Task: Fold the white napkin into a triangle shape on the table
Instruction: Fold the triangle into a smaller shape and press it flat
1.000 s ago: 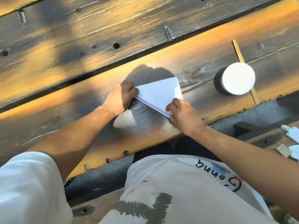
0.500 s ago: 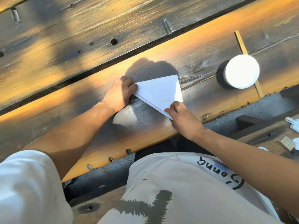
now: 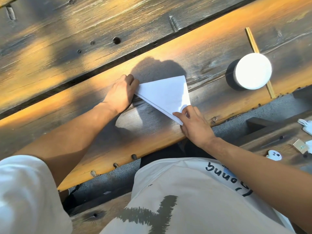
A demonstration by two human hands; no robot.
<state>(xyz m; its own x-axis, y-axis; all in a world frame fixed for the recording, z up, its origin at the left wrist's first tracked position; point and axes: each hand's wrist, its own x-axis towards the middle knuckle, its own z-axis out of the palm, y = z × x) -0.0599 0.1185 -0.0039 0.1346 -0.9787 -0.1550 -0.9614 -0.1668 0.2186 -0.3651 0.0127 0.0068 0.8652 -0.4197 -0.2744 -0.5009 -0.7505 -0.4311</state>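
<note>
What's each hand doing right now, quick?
Left hand: fingers curled, pressing down the left corner of the napkin on the table.
Right hand: pinching the napkin's near corner between thumb and fingers.

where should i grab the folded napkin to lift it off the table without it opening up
Probably pinch the napkin along its long folded edge, the side nearest the person, coming in from the table's near edge. That crease joins the layers, while the far corner and short sides look like loose edges. The left hand and right hand already press its two end corners.
</note>
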